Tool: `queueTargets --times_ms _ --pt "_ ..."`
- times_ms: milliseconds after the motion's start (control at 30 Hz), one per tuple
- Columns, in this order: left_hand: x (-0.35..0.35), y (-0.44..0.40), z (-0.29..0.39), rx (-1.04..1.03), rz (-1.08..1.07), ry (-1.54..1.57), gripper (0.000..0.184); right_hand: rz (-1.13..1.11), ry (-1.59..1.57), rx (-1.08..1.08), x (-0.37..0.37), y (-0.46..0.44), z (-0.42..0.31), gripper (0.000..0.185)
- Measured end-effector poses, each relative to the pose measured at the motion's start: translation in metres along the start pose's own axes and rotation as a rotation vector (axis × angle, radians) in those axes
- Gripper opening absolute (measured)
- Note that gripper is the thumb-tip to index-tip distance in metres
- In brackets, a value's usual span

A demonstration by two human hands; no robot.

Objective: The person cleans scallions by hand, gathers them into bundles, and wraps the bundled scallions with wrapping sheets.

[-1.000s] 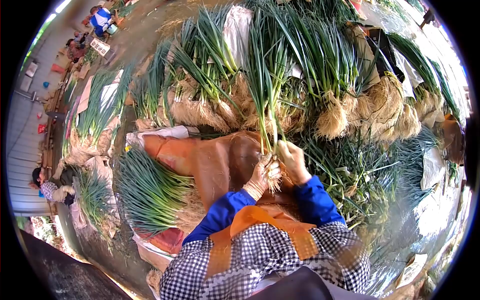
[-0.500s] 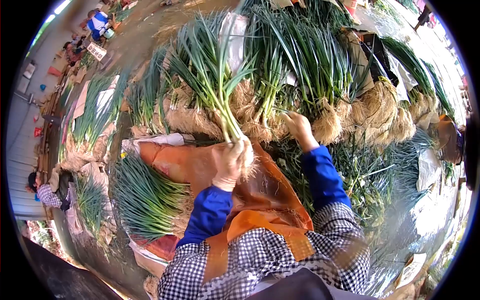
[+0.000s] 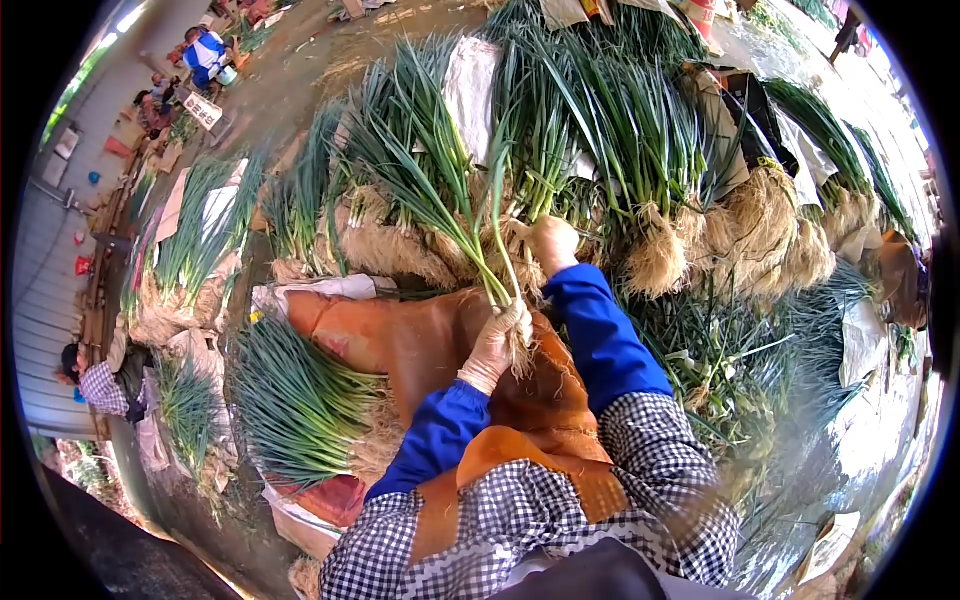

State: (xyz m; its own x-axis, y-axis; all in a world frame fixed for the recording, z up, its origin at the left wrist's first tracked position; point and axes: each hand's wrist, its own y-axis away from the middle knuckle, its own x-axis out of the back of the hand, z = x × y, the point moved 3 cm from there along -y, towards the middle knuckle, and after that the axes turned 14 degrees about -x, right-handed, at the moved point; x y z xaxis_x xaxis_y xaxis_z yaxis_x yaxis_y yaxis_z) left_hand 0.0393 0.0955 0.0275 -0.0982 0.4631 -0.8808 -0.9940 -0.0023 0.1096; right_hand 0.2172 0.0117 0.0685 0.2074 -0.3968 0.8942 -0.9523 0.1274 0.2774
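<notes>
My left hand (image 3: 503, 338) is closed around the lower ends of a few green onions (image 3: 468, 240), just above the orange apron over my lap. Their pale roots hang below my fist and their leaves fan up and away to the left. My right hand (image 3: 552, 243) is closed, back up, at the front of the big heap of green onions (image 3: 630, 125), level with the root ends. What its fingers pinch is hidden. The orange apron (image 3: 430, 345) is spread beneath both hands.
A neat pile of green onions (image 3: 300, 400) lies at my left, roots toward me. Loose leaves and trimmings (image 3: 715, 370) cover the ground at right. Farther left, a person in a checked top (image 3: 100, 390) sits by more bundles; a person in blue (image 3: 205, 55) is behind.
My left hand has shifted slightly right and down with the green onions, whose leaves spread wider now. My right hand has moved left along the heap's root ends and its fingers have closed.
</notes>
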Motion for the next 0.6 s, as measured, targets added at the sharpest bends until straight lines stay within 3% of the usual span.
queueTargets --times_ms 67,100,167,233,300,333,367,400,500,567,600 --pt "0.000 -0.001 0.000 -0.084 0.037 -0.053 0.013 0.084 -0.058 0.016 -0.017 -0.021 0.001 0.044" --pt "-0.007 0.000 0.006 -0.147 -0.098 -0.059 0.019 0.021 -0.085 -0.035 -0.003 -0.017 -0.001 0.036" --pt "-0.033 0.008 0.020 -0.307 0.261 -0.175 0.027 0.020 -0.442 -0.085 -0.001 -0.022 0.025 0.036" --pt "-0.054 0.009 0.030 -0.358 0.228 -0.283 0.011 0.026 -0.517 -0.049 0.017 -0.008 0.053 0.028" --pt "-0.024 0.006 0.004 -0.166 0.183 -0.296 0.013 -0.116 -0.670 -0.007 0.011 0.021 0.082 0.023" --pt "-0.016 0.011 -0.012 0.032 0.247 -0.388 0.023 -0.182 -0.694 0.060 0.013 0.047 0.087 0.024" --pt "-0.025 0.016 -0.022 0.151 0.215 -0.311 0.012 -0.245 -0.720 0.130 0.021 0.073 0.086 0.025" --pt "-0.040 0.022 -0.033 0.185 0.265 -0.264 0.012 -0.352 -0.814 0.004 0.021 0.086 0.090 0.026" --pt "-0.031 0.032 -0.061 0.211 0.288 -0.169 0.012 -0.211 -0.437 -0.033 0.012 0.065 0.101 0.041" --pt "-0.020 0.029 -0.067 0.041 0.339 -0.320 0.013 -0.080 -0.483 0.125 0.000 0.055 0.101 0.036" --pt "-0.027 0.029 -0.065 -0.036 0.360 -0.356 0.013 0.054 -0.310 0.176 0.001 0.058 0.098 0.033"
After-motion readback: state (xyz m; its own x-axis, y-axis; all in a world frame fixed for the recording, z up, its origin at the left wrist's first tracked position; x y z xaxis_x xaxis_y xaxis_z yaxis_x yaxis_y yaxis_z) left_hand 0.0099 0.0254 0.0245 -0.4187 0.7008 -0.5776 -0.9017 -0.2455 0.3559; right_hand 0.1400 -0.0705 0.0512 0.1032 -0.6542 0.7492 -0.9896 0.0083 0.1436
